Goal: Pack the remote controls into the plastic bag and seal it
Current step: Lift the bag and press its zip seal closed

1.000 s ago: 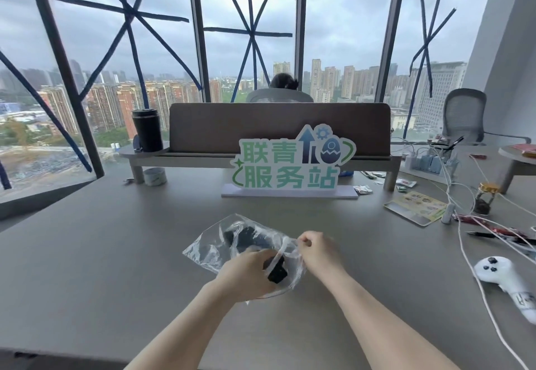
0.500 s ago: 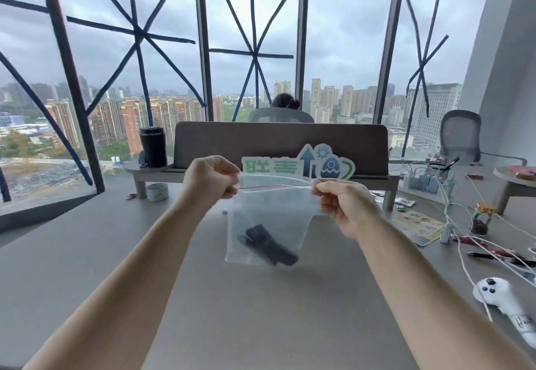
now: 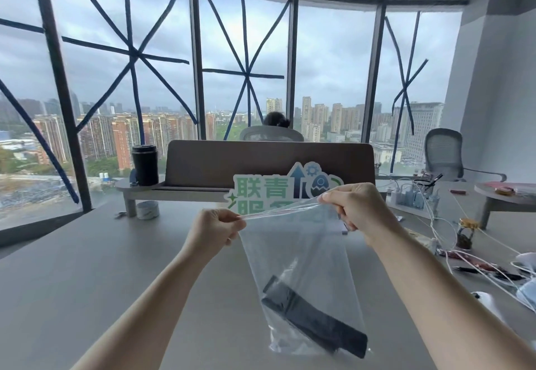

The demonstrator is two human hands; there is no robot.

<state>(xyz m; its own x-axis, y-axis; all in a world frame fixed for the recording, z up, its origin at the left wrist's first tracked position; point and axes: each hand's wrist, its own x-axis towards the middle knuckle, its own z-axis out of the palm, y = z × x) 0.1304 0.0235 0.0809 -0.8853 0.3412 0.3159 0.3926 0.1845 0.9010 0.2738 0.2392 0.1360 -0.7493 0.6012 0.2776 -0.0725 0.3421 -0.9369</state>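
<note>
A clear plastic bag (image 3: 298,253) hangs in the air above the grey table (image 3: 87,268), held by its top edge. My left hand (image 3: 213,229) pinches the left end of the zip strip. My right hand (image 3: 355,210) pinches the right end, a little higher. The strip is stretched taut between them. Black remote controls (image 3: 313,317) lie slanted in the bottom of the bag, overlapping, so I cannot tell how many there are.
A green and white sign (image 3: 284,189) stands behind the bag before a brown desk divider (image 3: 261,163). A black cup (image 3: 145,163) sits at the back left. White cables (image 3: 452,242), a small jar (image 3: 465,233) and white controllers (image 3: 487,303) crowd the right side. A person sits beyond the divider.
Both hands lifted the bag off the table and took hold of its top edge. It now hangs closer to me, tilted, with the remotes slid to the bottom.
</note>
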